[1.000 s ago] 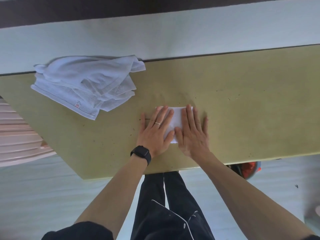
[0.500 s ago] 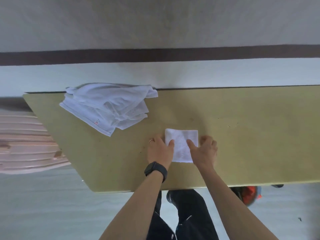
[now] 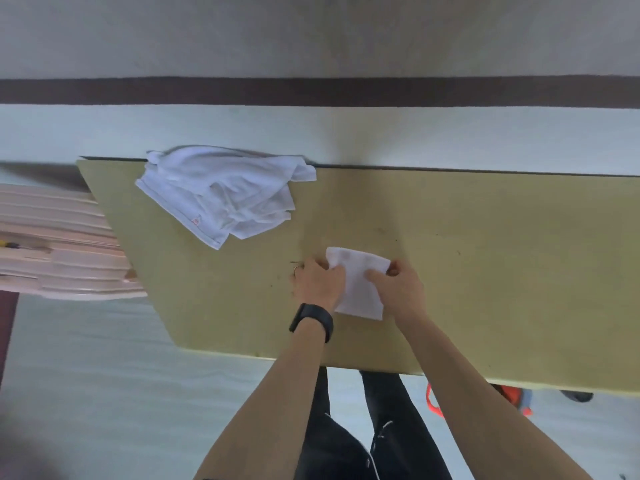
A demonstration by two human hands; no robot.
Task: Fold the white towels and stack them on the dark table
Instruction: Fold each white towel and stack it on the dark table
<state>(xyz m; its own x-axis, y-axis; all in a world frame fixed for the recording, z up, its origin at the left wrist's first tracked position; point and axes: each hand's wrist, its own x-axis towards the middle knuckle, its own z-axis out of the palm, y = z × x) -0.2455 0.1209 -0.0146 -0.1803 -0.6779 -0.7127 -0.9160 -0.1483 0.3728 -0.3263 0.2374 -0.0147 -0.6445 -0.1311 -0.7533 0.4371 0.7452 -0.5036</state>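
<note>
A small folded white towel (image 3: 358,284) is near the front of the olive-tan table (image 3: 485,271), slightly tilted. My left hand (image 3: 318,280), with a ring and a black watch on the wrist, grips its left edge. My right hand (image 3: 398,285) grips its right edge, thumb on top of the cloth. The towel's near end looks lifted a little off the table. A heap of unfolded white towels (image 3: 225,192) with a small red label lies at the table's far left corner.
A stack of pink slatted furniture (image 3: 52,244) stands left of the table. A pale wall with a dark brown stripe (image 3: 311,91) runs behind it. An orange-red object (image 3: 512,398) sits on the floor under the table's front edge, by my legs.
My hands went from lying flat on the folded towel to curling round its two side edges and lifting it slightly. The camera tilted up, showing more wall.
</note>
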